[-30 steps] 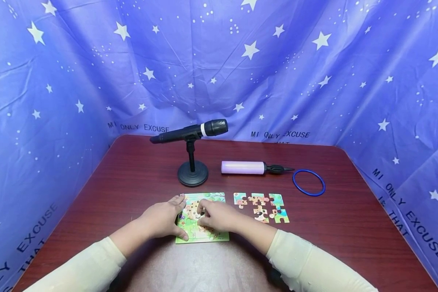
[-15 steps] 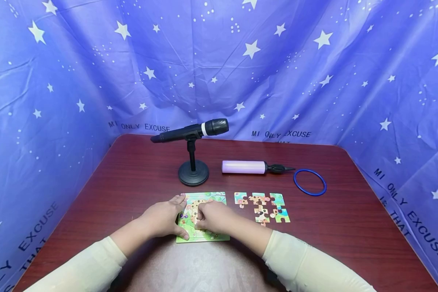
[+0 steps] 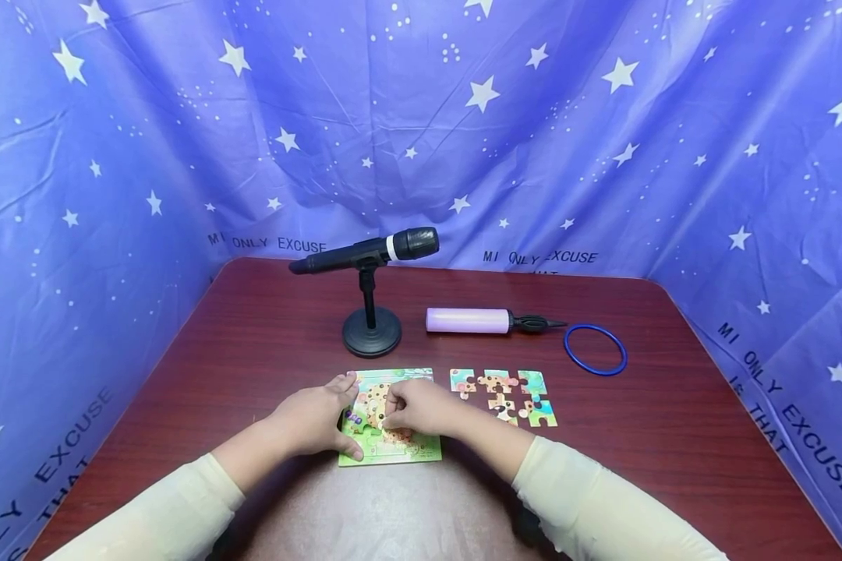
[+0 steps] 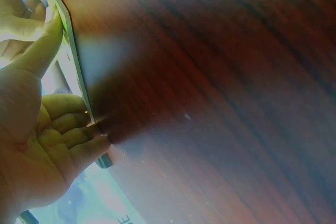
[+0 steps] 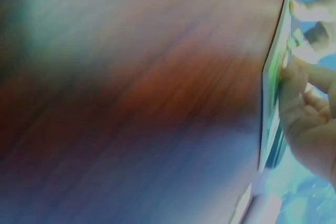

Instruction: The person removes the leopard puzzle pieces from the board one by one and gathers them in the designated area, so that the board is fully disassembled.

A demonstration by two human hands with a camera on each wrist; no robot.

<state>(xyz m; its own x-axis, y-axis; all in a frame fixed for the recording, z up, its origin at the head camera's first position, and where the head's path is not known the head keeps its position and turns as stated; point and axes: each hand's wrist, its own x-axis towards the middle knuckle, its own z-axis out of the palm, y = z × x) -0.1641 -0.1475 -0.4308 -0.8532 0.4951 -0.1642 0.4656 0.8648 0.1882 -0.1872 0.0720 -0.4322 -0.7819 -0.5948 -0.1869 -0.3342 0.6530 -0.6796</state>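
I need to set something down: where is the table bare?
The table is bare left of the microphone and left hand, right of the ring and loose pieces, and, more narrowly, on the near side of the puzzle between the sleeves. The middle is crowded: the right hand over the puzzle, loose pieces beside it, the pump beyond.

Resting on a red-brown table (image 3: 267,312) before a starry curtain (image 3: 421,117): black microphone (image 3: 365,252) on stand (image 3: 372,335), lilac pump (image 3: 468,321), blue ring (image 3: 585,326).
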